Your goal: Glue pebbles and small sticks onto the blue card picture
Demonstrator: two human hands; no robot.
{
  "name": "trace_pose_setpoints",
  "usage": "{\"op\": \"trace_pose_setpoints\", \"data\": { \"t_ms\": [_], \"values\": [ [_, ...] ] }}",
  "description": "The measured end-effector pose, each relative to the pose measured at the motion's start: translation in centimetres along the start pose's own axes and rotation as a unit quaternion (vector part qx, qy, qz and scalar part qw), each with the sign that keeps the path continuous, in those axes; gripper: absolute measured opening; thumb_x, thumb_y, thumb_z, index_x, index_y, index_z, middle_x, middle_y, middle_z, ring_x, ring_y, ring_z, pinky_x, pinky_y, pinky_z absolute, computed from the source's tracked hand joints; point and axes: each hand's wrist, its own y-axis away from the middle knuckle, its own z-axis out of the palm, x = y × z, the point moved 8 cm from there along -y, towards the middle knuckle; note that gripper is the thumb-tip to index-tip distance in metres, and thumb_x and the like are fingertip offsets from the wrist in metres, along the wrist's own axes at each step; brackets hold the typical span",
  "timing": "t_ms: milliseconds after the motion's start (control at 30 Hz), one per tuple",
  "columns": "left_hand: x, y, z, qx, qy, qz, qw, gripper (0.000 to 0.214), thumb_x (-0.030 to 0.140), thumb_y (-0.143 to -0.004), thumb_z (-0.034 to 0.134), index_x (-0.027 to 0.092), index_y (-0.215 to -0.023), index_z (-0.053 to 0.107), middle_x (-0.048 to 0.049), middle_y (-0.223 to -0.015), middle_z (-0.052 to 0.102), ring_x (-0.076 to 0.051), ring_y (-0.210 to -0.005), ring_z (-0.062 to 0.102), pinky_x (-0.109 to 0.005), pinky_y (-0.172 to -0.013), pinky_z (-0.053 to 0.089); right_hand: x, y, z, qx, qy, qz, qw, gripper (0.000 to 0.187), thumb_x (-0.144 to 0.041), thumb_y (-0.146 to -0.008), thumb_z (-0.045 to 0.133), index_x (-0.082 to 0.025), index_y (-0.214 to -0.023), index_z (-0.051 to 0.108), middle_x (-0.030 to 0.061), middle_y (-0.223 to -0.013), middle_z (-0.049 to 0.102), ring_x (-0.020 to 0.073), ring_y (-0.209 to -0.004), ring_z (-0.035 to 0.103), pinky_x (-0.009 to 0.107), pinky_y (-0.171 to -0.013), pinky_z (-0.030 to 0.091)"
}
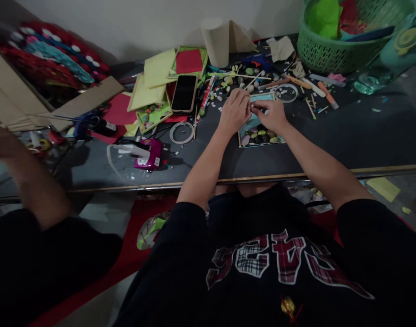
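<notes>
Both hands meet over a light-blue panel (pixel 243 137) with a thin stick border. Dark, yellow-green and grey pebbles (pixel 262 135) cover its near part. My left hand (pixel 235 109) is closed over the panel's left side, its fingers curled and whatever is in them hidden. With thumb and fingers pinched, my right hand (pixel 272 114) holds a small pale piece (pixel 252 106) by the left fingertips. The piece is too small to name. Loose pebbles (pixel 250 71) and thin sticks (pixel 242 76) lie just beyond the hands.
A phone (pixel 183 93) rests beside yellow framed panels (pixel 148 93). Tape rings (pixel 181 133), a purple power adapter (pixel 149 154), a green basket (pixel 325 54) and a clear greenish bottle (pixel 381 68) stand about the table. At left is another person's arm (pixel 33 181).
</notes>
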Motion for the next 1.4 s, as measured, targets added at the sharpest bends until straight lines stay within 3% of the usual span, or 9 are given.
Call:
{"op": "trace_pose_setpoints", "data": {
  "t_ms": [200,367,500,733,967,1200,1400],
  "values": [
    [0.2,0.0,0.0,0.004,-0.011,0.008,1.000,0.013,0.031,-0.095,0.048,0.023,-0.098,0.057,-0.0132,-0.122,0.065,-0.032,-0.126,0.056,-0.051,-0.109,0.046,0.1,0.0,-0.4,-0.004,-0.018,-0.001,1.000,0.020,-0.039,-0.087,0.068,-0.022,-0.093,0.077,0.0062,-0.089,0.077,0.0239,-0.083,0.069,0.041,-0.085,0.057],
    [0.3,0.0,-0.4,0.015,0.004,0.002,1.000,0.016,0.037,-0.097,0.047,0.023,-0.097,0.056,-0.0131,-0.119,0.065,-0.031,-0.125,0.056,-0.051,-0.108,0.045,-0.8,0.4,-0.9,0.014,-0.027,-0.011,0.999,0.027,-0.047,-0.087,0.067,-0.021,-0.087,0.075,0.0065,-0.082,0.074,0.0232,-0.081,0.067,0.042,-0.087,0.057],
    [0.7,-0.1,-0.4,-0.008,0.011,0.001,1.000,0.016,0.037,-0.097,0.045,0.023,-0.096,0.054,-0.0149,-0.120,0.064,-0.032,-0.124,0.055,-0.054,-0.111,0.041,-1.0,0.5,-1.2,0.031,-0.025,-0.006,0.999,0.029,-0.050,-0.086,0.066,-0.022,-0.087,0.075,0.0064,-0.081,0.074,0.0237,-0.081,0.067,0.043,-0.088,0.057],
    [0.7,-0.2,-0.8,-0.002,0.035,-0.011,0.999,0.024,0.042,-0.100,0.038,0.024,-0.095,0.053,-0.0140,-0.120,0.063,-0.031,-0.122,0.055,-0.052,-0.109,0.042,-0.3,0.3,-0.8,0.074,-0.038,-0.002,0.997,0.041,-0.061,-0.082,0.067,-0.021,-0.079,0.073,0.0072,-0.074,0.072,0.0222,-0.072,0.065,0.041,-0.079,0.058],
    [0.9,-0.3,-0.9,-0.044,-0.003,-0.045,0.998,0.016,0.031,-0.099,0.039,0.023,-0.096,0.052,-0.0155,-0.123,0.063,-0.030,-0.126,0.053,-0.051,-0.111,0.040,0.3,0.2,-0.4,0.085,-0.068,0.021,0.994,0.034,-0.053,-0.082,0.070,-0.019,-0.077,0.073,0.0052,-0.070,0.068,0.0205,-0.072,0.064,0.038,-0.074,0.057],
    [0.1,-0.2,-0.3,-0.029,0.017,-0.053,0.998,0.025,0.044,-0.103,0.037,0.025,-0.097,0.053,-0.0121,-0.123,0.064,-0.028,-0.125,0.053,-0.054,-0.109,0.041,-0.2,0.1,-0.3,0.073,-0.101,0.029,0.992,0.031,-0.048,-0.083,0.070,-0.020,-0.068,0.068,0.0018,-0.066,0.064,0.0177,-0.070,0.062,0.035,-0.075,0.057],
    [0.2,-0.1,-0.7,0.001,0.009,-0.033,0.999,0.038,0.047,-0.104,0.026,0.023,-0.098,0.055,-0.0138,-0.120,0.065,-0.028,-0.120,0.057,-0.052,-0.106,0.043,1.0,-0.4,-0.5,0.068,-0.125,0.043,0.989,0.047,-0.067,-0.081,0.067,-0.021,-0.070,0.068,0.0037,-0.068,0.065,0.0203,-0.074,0.066,0.039,-0.079,0.058]
  ]
}}
